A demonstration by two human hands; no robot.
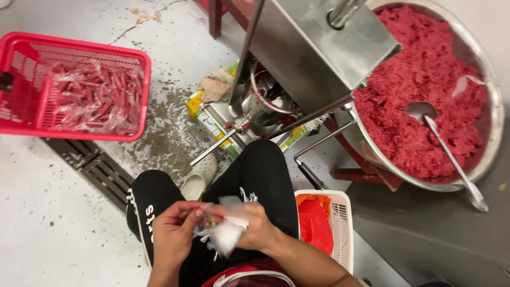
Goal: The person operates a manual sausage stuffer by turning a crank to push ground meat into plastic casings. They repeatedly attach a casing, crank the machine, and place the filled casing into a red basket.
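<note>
Over my lap, both hands work a bunch of clear plastic wrappers [227, 229]. My left hand [178, 229] pinches the bunch's left end with thumb and fingertips. My right hand [258, 227] is closed around the crumpled bulk of it. My legs are in black trousers [255, 172]. Ahead stands a steel filling machine [308, 53] with a thin nozzle tube [215, 148] pointing toward my knees.
A red basket [32, 79] holding wrapped red sausages [98, 98] sits on the floor at left, beside a floor drain grate [93, 165]. A large steel bowl [491, 90] of red minced meat with a ladle [451, 157] stands at right. A white basket [342, 223] holding red bags is by my right thigh.
</note>
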